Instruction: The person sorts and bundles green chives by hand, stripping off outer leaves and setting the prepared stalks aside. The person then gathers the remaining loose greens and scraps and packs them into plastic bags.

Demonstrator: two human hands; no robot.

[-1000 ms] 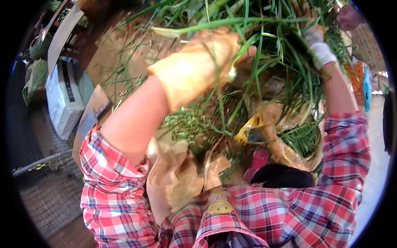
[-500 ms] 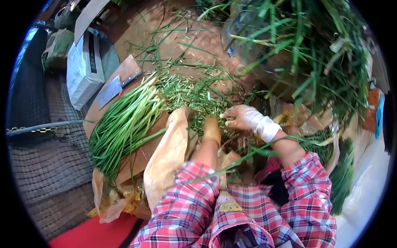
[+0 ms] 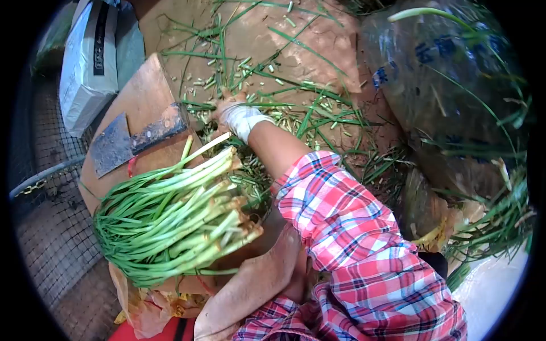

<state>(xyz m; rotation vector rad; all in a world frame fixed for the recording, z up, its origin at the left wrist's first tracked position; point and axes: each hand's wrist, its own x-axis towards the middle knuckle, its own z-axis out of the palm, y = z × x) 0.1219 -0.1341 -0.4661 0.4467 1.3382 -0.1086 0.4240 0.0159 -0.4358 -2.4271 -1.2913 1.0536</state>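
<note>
A bundle of green stalks with pale cut ends (image 3: pixel 182 216) lies across the brown board (image 3: pixel 145 85). Beyond its upper end, my right hand (image 3: pixel 232 111), with a white wrap around the wrist, reaches down to the short cut stems (image 3: pixel 264 108) on the ground. Its fingers look apart, and nothing shows in them. My left hand is out of sight; only part of that forearm (image 3: pixel 297 278) and its sleeve show low in the picture, beside a tan sheet (image 3: pixel 250 290). A dark, wide-bladed knife (image 3: pixel 139 137) rests on the board.
At the upper left stands a white box (image 3: pixel 88 79), with dark netting (image 3: pixel 51 227) below it. A clear plastic bag with blue print (image 3: pixel 443 74) is at the upper right. More loose green leaves (image 3: pixel 500 219) lie at the right edge.
The view has shifted toward the board. My right hand has moved left to the cut stems beyond the bundle, and my left hand has gone out of sight.
</note>
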